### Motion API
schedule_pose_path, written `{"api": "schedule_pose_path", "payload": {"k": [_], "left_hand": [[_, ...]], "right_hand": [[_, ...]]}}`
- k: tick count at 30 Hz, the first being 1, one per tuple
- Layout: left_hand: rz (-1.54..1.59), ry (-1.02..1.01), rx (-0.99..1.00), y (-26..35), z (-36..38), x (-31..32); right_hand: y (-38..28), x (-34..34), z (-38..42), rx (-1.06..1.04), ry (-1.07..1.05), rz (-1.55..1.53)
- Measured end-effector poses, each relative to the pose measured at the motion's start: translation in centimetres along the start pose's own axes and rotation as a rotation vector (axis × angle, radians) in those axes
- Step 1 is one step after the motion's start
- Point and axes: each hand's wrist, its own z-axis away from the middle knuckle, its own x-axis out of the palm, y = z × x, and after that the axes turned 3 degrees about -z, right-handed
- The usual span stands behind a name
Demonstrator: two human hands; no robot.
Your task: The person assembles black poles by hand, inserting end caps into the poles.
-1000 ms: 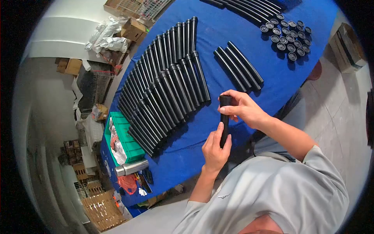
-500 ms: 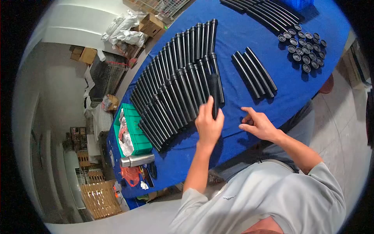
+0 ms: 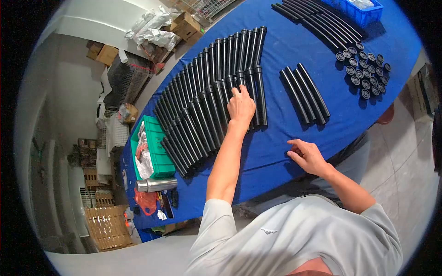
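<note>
My left hand (image 3: 241, 106) reaches over the front row of black capped tubes (image 3: 209, 108), its fingertips closed at the capped top of one tube near the row's right end. Behind it lies a second row of capped tubes (image 3: 225, 53). My right hand (image 3: 307, 156) hovers over the blue cloth near the table's front edge, fingers apart, holding nothing. Three black tubes without caps (image 3: 305, 94) lie side by side above it. Several round black caps (image 3: 366, 71) are grouped at the right.
A green crate (image 3: 156, 158) stands at the table's left, with a metal flask (image 3: 156, 185) and a red bag (image 3: 146, 202) below it. More black tubes (image 3: 322, 23) and a blue basket (image 3: 366, 14) lie at the far right.
My left hand has moved up and left onto the row, and the tube it held now lies among the others. My right hand has shifted slightly down. The view has shifted a little.
</note>
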Motion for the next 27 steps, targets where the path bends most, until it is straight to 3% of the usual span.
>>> {"api": "schedule_pose_path", "payload": {"k": [7,12,14,15,18,21,25,27], "left_hand": [[-0.038,-0.004,-0.059,-0.1,0.1,0.0],[-0.018,-0.004,-0.052,-0.1,0.7,-1.3],[0.022,0.101,-0.036,1.1,1.2,-2.6],[0.106,0.200,0.063,1.6,1.6,-2.0],[0.477,0.154,0.352,6.0,3.6,-2.5],[0.503,0.208,0.461,9.7,5.6,0.2],[0.551,0.285,0.407,9.3,6.0,3.3],[0.672,0.245,0.222,8.9,6.2,3.9]], "right_hand": [[-0.2,-0.1,0.0,0.042,-0.009,0.000],[0.0,0.0,0.0,-0.036,0.017,0.010],[-0.3,-0.1,0.0,-0.034,0.020,0.023],[0.4,0.1,0.1,-0.087,0.040,0.027],[0.7,0.3,0.2,-0.156,0.046,0.051],[0.9,0.3,0.3,-0.171,0.055,0.061],[-1.0,-2.3,0.8,-0.232,0.148,0.128],[-3.1,-5.9,-0.9,-0.328,0.256,0.318]]}}
